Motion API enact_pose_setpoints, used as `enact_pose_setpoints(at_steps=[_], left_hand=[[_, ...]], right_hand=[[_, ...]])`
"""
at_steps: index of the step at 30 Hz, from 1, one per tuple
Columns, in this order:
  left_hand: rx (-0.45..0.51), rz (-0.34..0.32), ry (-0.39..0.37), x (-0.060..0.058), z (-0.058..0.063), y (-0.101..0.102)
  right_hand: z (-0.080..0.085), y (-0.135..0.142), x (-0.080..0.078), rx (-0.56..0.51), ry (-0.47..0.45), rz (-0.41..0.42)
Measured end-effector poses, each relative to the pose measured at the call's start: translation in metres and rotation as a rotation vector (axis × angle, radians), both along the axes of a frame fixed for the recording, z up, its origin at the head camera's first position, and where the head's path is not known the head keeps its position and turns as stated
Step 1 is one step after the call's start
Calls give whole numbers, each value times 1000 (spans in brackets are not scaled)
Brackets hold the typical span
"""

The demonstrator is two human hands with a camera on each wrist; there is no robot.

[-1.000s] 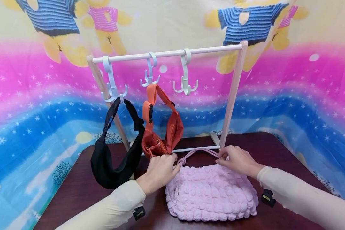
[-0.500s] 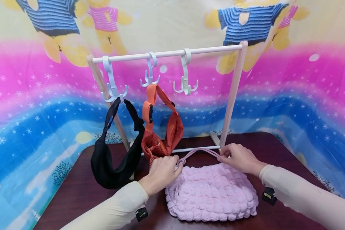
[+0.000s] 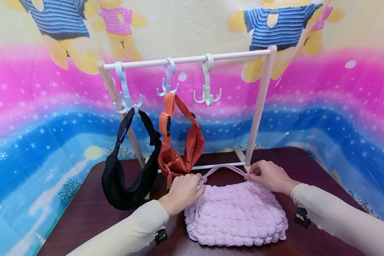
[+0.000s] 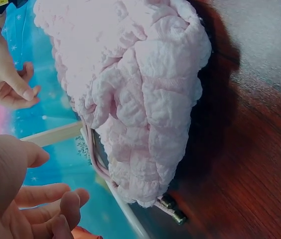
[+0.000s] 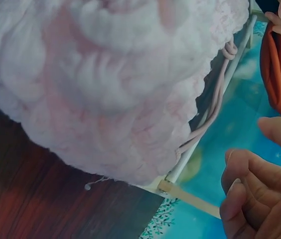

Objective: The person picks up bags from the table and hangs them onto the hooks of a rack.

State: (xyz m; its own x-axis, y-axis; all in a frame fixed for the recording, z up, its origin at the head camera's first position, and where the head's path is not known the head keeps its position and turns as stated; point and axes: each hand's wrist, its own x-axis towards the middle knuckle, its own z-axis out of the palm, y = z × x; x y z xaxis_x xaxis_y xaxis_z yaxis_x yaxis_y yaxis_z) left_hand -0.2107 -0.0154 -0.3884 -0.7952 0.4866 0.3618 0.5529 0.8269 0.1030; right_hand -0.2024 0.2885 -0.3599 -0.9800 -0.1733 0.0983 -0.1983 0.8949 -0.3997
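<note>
We noted the pink bag (image 3: 236,217) lying on the surface (image 3: 300,161), its handle (image 3: 224,166) arched behind, probably stiff enough to keep that curve unaided, since left hand (image 3: 184,192) and right hand (image 3: 270,176), fingers loose, gripped nothing beside its ends.

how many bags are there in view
3: a black bag on the left hook, an orange bag hanging at the middle hook, and a pink bag lying on the table. No others show.

head view bright; right wrist dim, soft (left: tabletop (image 4: 265,55) glare)
</note>
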Motion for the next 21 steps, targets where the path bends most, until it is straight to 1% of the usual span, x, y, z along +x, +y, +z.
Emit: enact_pose_setpoints(at_steps=[8,13,21], left_hand=[[17,2,-34,-5,0,4],[-3,5,-52,-8,-1,8],[-24,9,-45,-11,-3,15]], right_hand=[[-4,7,-5,19,-4,-4],[-7,8,-7,26,-5,11],[-9,10,-11,48,-17,9]])
